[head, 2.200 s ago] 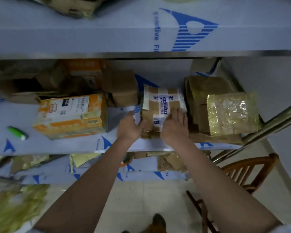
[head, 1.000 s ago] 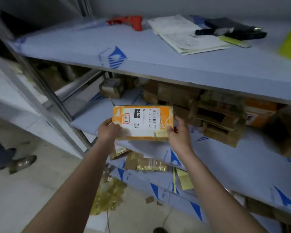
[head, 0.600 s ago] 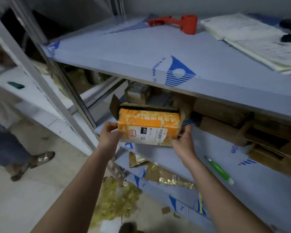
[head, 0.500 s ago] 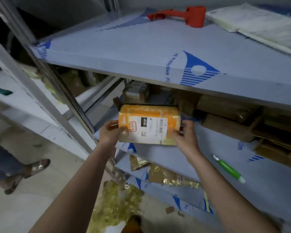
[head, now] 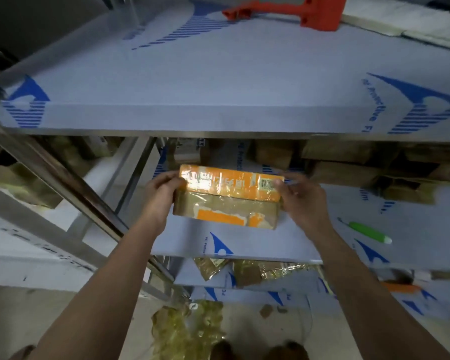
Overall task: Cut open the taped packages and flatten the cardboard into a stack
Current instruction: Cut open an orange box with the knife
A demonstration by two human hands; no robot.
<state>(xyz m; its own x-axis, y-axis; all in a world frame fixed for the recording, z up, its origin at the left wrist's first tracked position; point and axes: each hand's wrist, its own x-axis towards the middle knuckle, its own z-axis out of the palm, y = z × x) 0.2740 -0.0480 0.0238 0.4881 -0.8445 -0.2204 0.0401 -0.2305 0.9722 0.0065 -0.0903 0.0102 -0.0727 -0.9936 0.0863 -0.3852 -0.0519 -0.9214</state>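
Left hand [head: 159,192] and right hand [head: 305,201] grip the orange package [head: 227,197] by its ends.

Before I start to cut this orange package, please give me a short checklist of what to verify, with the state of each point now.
1. Both hands hold the orange package, left hand and right hand at its ends: ok.
2. Package still taped shut: ok.
3. Cutter in a hand: not ok; the green cutter lies on the middle shelf.
4. Blade out or in: cannot tell.
5. Free shelf under the package: ok.
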